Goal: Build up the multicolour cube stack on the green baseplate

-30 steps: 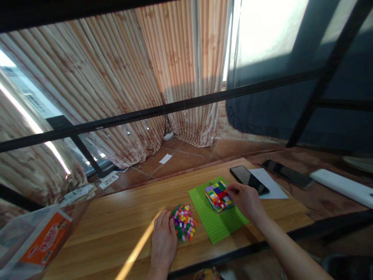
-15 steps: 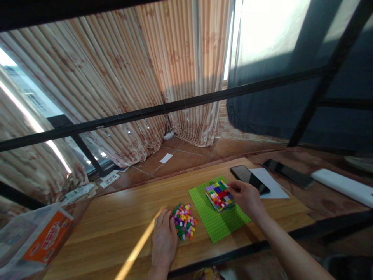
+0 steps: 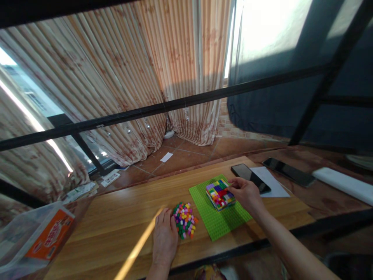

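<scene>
A block built of small multicoloured toy bricks (image 3: 219, 194) stands on a green studded baseplate (image 3: 217, 229). At its right edge is my right hand (image 3: 244, 191), thumb and fingers pinched together over the top bricks; whatever sits between the fingertips is too small to make out. My left hand (image 3: 165, 233) lies flat on the wooden table, fingers stretched out, along the left side of a loose pile of small coloured bricks (image 3: 185, 220). Its fingertips are beside the pile, and nothing shows in its grasp.
Behind my right hand a black phone (image 3: 250, 178) rests partly over a white sheet of paper (image 3: 272, 182). Farther right are another dark phone (image 3: 288, 172) and a long white object (image 3: 344, 186). A clear plastic box (image 3: 17, 241) with an orange label stands left of the table (image 3: 116, 217).
My right hand stays at the block's right edge, its fingers shifting slightly over the top bricks. My left hand keeps its place by the pile. The view drifts a little.
</scene>
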Available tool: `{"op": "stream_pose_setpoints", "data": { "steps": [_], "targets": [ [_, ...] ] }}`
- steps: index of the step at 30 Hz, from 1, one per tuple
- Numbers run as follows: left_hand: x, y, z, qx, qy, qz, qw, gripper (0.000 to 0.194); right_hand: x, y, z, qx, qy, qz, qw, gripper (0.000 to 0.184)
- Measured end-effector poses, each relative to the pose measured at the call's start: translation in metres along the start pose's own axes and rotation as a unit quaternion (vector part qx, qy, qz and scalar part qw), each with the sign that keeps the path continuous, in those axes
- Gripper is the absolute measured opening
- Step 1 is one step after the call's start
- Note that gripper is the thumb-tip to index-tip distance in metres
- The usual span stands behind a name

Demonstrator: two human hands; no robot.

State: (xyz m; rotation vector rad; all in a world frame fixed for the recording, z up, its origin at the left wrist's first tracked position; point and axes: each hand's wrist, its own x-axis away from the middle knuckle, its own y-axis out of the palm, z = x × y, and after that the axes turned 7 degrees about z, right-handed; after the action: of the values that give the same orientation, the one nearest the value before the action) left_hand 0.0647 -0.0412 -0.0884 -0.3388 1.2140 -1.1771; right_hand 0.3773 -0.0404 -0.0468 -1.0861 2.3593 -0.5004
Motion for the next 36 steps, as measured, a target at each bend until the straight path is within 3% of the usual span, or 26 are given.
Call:
{"op": "stream_pose_setpoints", "data": {
  "steps": [8, 17, 27, 33, 36],
  "targets": [
    [0.0, -0.001, 0.0, 0.011, 0.01, 0.016, 1.0, 0.03, -0.001, 0.001, -0.002, 0.016, -0.005, 0.011, 1.0, 0.025],
    [0.0, -0.003, 0.003, 0.017, -0.003, 0.013, 1.0, 0.029, 0.0, -0.017, 0.0, 0.082, 0.008, 0.033, 0.996, 0.036],
    [0.001, -0.003, 0.007, 0.025, -0.017, 0.006, 1.0, 0.029, 0.007, -0.007, 0.005, 0.16, -0.049, -0.09, 0.982, 0.035],
    [0.002, -0.004, 0.009, 0.033, -0.021, 0.012, 0.999, 0.026, 0.014, -0.013, 0.001, 0.196, -0.061, -0.117, 0.972, 0.037],
    [0.002, -0.004, 0.01, 0.029, -0.023, 0.008, 0.999, 0.026, 0.022, -0.017, -0.007, 0.228, -0.063, -0.071, 0.969, 0.035]
  ]
}}
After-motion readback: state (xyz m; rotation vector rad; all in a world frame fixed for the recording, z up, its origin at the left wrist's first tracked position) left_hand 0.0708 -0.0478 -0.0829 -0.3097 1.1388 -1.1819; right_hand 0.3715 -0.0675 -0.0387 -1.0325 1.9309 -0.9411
